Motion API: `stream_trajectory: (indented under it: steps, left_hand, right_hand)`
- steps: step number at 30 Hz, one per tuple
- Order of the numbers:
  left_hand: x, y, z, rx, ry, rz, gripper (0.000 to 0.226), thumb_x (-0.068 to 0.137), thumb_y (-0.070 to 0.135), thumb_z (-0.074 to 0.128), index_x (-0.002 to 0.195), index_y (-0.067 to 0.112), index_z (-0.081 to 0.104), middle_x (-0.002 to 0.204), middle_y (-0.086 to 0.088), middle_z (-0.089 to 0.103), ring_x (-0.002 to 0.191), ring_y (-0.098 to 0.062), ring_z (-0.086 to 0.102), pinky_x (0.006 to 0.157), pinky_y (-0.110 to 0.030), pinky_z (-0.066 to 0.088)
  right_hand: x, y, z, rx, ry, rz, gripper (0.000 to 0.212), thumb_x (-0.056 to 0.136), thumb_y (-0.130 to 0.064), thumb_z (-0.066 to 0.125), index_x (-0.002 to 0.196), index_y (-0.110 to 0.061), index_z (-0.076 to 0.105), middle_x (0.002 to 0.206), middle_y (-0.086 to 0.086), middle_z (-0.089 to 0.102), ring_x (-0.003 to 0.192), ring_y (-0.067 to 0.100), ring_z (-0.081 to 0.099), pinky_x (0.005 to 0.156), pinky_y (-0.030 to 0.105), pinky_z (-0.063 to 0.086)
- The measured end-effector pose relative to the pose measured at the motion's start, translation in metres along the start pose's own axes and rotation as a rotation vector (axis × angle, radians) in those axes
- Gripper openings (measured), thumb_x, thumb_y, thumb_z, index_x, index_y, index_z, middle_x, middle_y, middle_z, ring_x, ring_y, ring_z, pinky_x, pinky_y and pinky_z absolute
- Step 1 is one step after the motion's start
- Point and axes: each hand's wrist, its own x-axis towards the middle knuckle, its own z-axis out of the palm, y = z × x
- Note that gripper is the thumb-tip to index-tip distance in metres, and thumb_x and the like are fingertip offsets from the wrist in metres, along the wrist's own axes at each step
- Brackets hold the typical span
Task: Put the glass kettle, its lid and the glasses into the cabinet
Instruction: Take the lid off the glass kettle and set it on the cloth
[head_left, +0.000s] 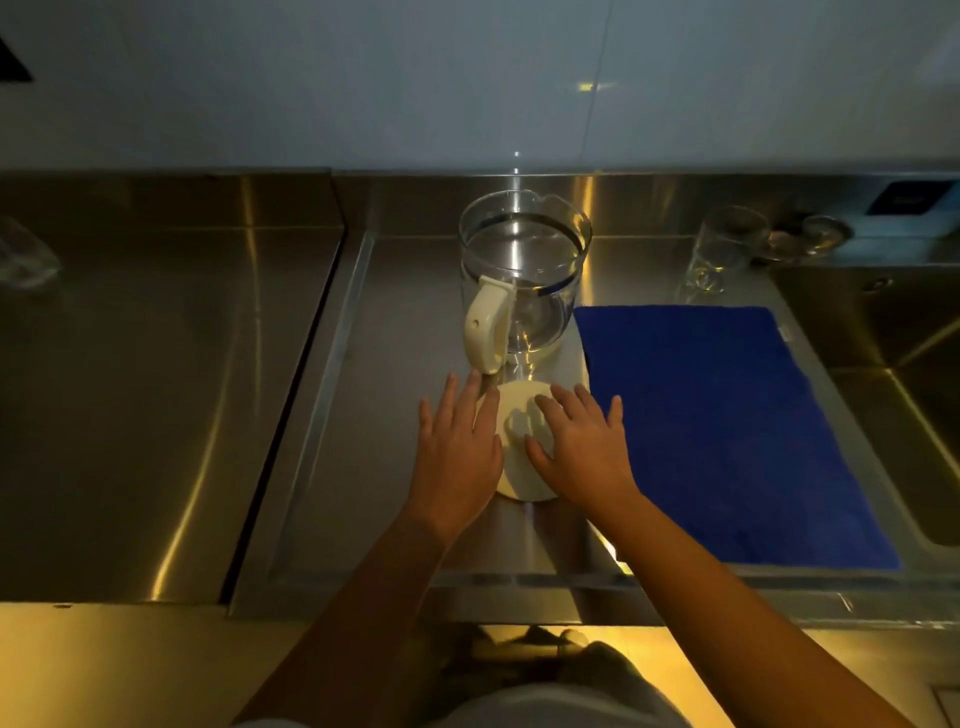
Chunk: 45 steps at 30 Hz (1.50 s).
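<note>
A glass kettle (524, 270) with a cream handle stands upright and uncovered on the steel counter. Its round cream lid (514, 410) lies flat just in front of it. My left hand (457, 457) lies with straight fingers over the lid's left edge. My right hand (582, 447) rests flat with spread fingers on the lid's right side, covering part of the knob. A clear glass (722, 249) stands at the back right, with two more glasses (815, 236) behind it, dim and hard to make out.
A blue cloth (727, 431) lies flat right of the lid. A steel sink (893, 364) opens at the far right. A raised steel worktop (156, 364) fills the left, with a faint clear object (26, 254) at its far edge. White wall panels stand behind.
</note>
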Motion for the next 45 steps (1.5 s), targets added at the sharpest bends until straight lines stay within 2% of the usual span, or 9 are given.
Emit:
stream_trajectory:
  steps: [7, 11, 17, 20, 24, 28, 33, 43, 45]
  left_hand:
    - [0.002, -0.007, 0.016, -0.055, 0.01, 0.171, 0.06, 0.066, 0.019, 0.079, 0.121, 0.005, 0.057, 0.13, -0.019, 0.054, 0.12, -0.038, 0.051, 0.091, -0.057, 0.041]
    - [0.01, -0.009, 0.021, -0.062, 0.038, 0.226, 0.058, 0.069, 0.017, 0.076, 0.122, 0.005, 0.056, 0.13, -0.02, 0.054, 0.121, -0.038, 0.05, 0.093, -0.057, 0.039]
    - [0.017, -0.009, 0.027, -0.066, -0.017, 0.259, 0.05, 0.084, 0.029, 0.036, 0.122, 0.006, 0.057, 0.131, -0.019, 0.053, 0.123, -0.037, 0.049, 0.094, -0.056, 0.039]
    - [0.018, -0.012, 0.033, -0.06, 0.004, 0.273, 0.045, 0.083, 0.025, 0.049, 0.123, 0.005, 0.057, 0.132, -0.02, 0.053, 0.123, -0.038, 0.048, 0.094, -0.057, 0.038]
    - [0.021, -0.015, 0.036, -0.041, 0.008, 0.279, 0.049, 0.084, 0.029, 0.04, 0.123, 0.005, 0.057, 0.13, -0.019, 0.054, 0.122, -0.037, 0.049, 0.094, -0.055, 0.039]
    - [0.022, -0.014, 0.041, -0.078, 0.025, 0.273, 0.052, 0.077, 0.022, 0.067, 0.124, 0.005, 0.055, 0.133, -0.02, 0.052, 0.125, -0.038, 0.046, 0.095, -0.057, 0.036]
    - [0.025, -0.008, 0.037, -0.096, 0.012, 0.288, 0.05, 0.085, 0.03, 0.035, 0.125, 0.007, 0.054, 0.132, -0.017, 0.053, 0.124, -0.036, 0.048, 0.096, -0.055, 0.036]
    - [0.049, 0.031, 0.034, -0.141, 0.077, 0.339, 0.048, 0.083, 0.028, 0.038, 0.121, 0.006, 0.058, 0.128, -0.017, 0.056, 0.121, -0.035, 0.051, 0.095, -0.057, 0.039]
    - [0.054, 0.042, 0.037, -0.13, 0.095, 0.361, 0.044, 0.082, 0.024, 0.054, 0.121, 0.005, 0.058, 0.127, -0.017, 0.057, 0.12, -0.035, 0.052, 0.095, -0.057, 0.038]
  right_hand:
    - [0.004, -0.001, 0.021, -0.077, -0.009, 0.072, 0.056, 0.094, -0.045, 0.041, 0.141, -0.017, 0.033, 0.152, 0.007, 0.026, 0.142, 0.026, 0.014, 0.111, 0.056, 0.003]
    - [0.008, -0.001, 0.03, -0.121, 0.026, 0.064, 0.052, 0.091, -0.042, 0.051, 0.133, -0.012, 0.047, 0.146, 0.014, 0.036, 0.138, 0.034, 0.024, 0.108, 0.062, 0.008]
    - [0.008, 0.001, 0.044, -0.084, 0.043, 0.09, 0.048, 0.091, -0.042, 0.051, 0.13, -0.013, 0.051, 0.147, 0.015, 0.034, 0.139, 0.033, 0.023, 0.108, 0.063, 0.004]
    - [0.008, 0.002, 0.051, -0.01, 0.066, 0.126, 0.043, 0.086, -0.04, 0.061, 0.119, -0.013, 0.06, 0.14, 0.016, 0.045, 0.134, 0.036, 0.034, 0.104, 0.066, 0.012]
    - [0.011, 0.003, 0.057, 0.08, 0.115, 0.134, 0.042, 0.086, -0.039, 0.061, 0.118, -0.012, 0.06, 0.146, 0.013, 0.037, 0.138, 0.034, 0.026, 0.106, 0.062, 0.002]
    - [0.012, 0.003, 0.058, 0.108, 0.145, 0.122, 0.038, 0.085, -0.04, 0.062, 0.108, -0.01, 0.064, 0.152, 0.014, 0.025, 0.141, 0.035, 0.016, 0.103, 0.057, -0.007]
    - [0.012, 0.007, 0.052, 0.126, 0.192, 0.101, 0.036, 0.082, -0.036, 0.067, 0.105, -0.008, 0.066, 0.148, 0.018, 0.031, 0.138, 0.039, 0.022, 0.102, 0.06, -0.004]
    - [0.011, 0.047, 0.021, 0.022, 0.215, 0.149, 0.035, 0.079, -0.034, 0.07, 0.101, -0.007, 0.067, 0.146, 0.016, 0.036, 0.138, 0.038, 0.024, 0.102, 0.06, -0.002]
    - [0.009, 0.062, 0.015, 0.016, 0.203, 0.17, 0.036, 0.083, -0.035, 0.065, 0.108, -0.009, 0.064, 0.149, 0.014, 0.032, 0.141, 0.035, 0.018, 0.104, 0.058, -0.005]
